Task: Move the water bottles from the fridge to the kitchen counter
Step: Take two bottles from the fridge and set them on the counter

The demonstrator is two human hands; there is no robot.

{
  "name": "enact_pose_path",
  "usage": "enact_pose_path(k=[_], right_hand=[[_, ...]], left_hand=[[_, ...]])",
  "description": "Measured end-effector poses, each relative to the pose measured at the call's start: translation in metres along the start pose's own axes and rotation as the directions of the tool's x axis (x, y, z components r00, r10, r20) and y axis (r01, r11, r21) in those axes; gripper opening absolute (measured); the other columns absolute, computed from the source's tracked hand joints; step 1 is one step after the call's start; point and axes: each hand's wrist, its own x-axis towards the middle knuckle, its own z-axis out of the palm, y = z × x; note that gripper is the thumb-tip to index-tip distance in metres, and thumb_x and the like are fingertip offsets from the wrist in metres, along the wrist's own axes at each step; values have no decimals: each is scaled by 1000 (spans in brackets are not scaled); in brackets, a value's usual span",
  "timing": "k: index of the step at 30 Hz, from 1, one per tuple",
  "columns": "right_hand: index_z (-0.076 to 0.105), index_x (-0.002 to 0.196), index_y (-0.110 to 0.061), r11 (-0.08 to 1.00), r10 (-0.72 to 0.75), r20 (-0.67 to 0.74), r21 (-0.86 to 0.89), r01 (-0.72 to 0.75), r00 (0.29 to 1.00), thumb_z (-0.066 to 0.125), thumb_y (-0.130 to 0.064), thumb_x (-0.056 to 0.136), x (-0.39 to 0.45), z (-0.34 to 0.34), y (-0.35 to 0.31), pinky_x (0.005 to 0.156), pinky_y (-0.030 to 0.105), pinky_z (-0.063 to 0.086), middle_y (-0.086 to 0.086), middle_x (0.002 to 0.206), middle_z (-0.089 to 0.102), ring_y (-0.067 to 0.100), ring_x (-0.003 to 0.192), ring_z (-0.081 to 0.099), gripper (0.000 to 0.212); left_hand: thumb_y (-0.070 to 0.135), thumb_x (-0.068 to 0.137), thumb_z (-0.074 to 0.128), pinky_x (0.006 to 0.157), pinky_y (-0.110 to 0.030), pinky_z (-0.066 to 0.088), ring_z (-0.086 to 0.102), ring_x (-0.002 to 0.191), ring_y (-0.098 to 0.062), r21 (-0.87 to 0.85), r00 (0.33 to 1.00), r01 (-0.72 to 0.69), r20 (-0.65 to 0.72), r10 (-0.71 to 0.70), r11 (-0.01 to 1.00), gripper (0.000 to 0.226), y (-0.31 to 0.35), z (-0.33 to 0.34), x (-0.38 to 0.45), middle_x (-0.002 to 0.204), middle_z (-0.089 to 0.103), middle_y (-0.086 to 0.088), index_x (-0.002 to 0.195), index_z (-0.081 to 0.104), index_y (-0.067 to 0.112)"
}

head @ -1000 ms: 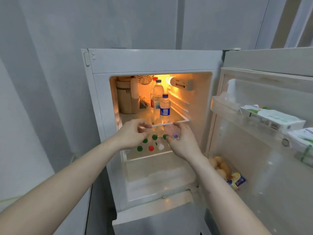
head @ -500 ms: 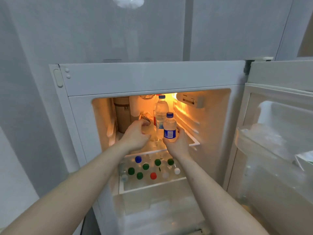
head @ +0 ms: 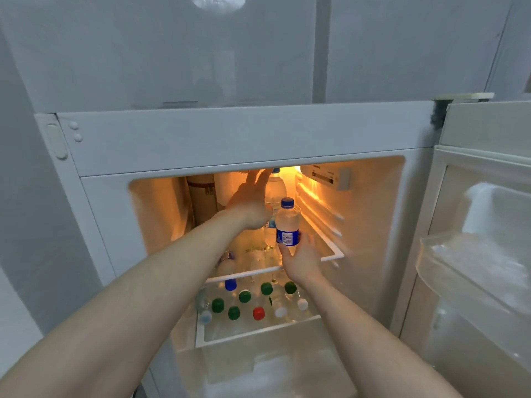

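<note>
The fridge (head: 230, 139) stands open and lit inside. On its top glass shelf (head: 330, 254) stands a small blue-capped water bottle (head: 287, 222), and my right hand (head: 301, 259) grips it around the base. Behind it is a taller water bottle (head: 275, 191). My left hand (head: 250, 202) reaches deep into the top shelf with fingers stretched out beside the tall bottle; whether it touches the bottle is unclear. On the shelf below stand several bottles (head: 253, 303) with green, blue, red and white caps.
A brown canister (head: 202, 196) and a white roll stand at the back left of the top shelf. The fridge door (head: 482, 254) hangs open on the right with clear door bins. A drawer (head: 258, 366) sits beneath the lower shelf.
My left hand has risen from the shelf and stretched toward the tall bottle at the back. My right hand still holds the small bottle. The view moved closer.
</note>
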Motion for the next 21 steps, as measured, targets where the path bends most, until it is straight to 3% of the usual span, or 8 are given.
enact_pose_path(k=[5,8,13,17,21], right_hand=[[41,144,-20,999,6,10,35,-6,1000,68,-33,99,4,1,9,97,33,47,3,142,54,23,126,57,54],[40,144,-23,998,19,30,51,-21,999,68,-34,99,6,4,9,101,39,51,2,142,58,25,126,59,54],[37,145,-27,997,27,15,67,-28,1000,67,-34,99,7,8,11,102,46,52,-1,142,57,25,126,60,55],[36,147,-30,997,10,3,73,-10,1000,67,-32,98,10,10,11,103,47,53,-2,142,56,25,125,59,58],[34,151,-30,997,8,14,75,-9,1000,68,-32,98,14,8,13,104,47,52,-2,145,55,25,128,57,63]], left_hand=[[2,87,73,105,-43,49,30,151,-32,190,998,-22,57,11,982,113,0,13,3,173,-2,10,163,-3,37],[3,86,75,101,-41,52,37,147,-34,148,999,25,31,-29,989,112,-3,18,3,171,13,4,163,0,35],[2,88,69,102,-40,52,29,151,-31,143,999,15,-39,-9,990,105,7,13,18,171,5,4,163,3,36],[3,92,67,111,-41,46,25,155,-27,200,999,-42,38,35,979,101,8,11,32,172,7,5,164,4,34],[6,94,66,110,-40,48,37,148,-29,190,999,-46,8,45,981,87,4,13,34,170,18,3,161,18,30]])
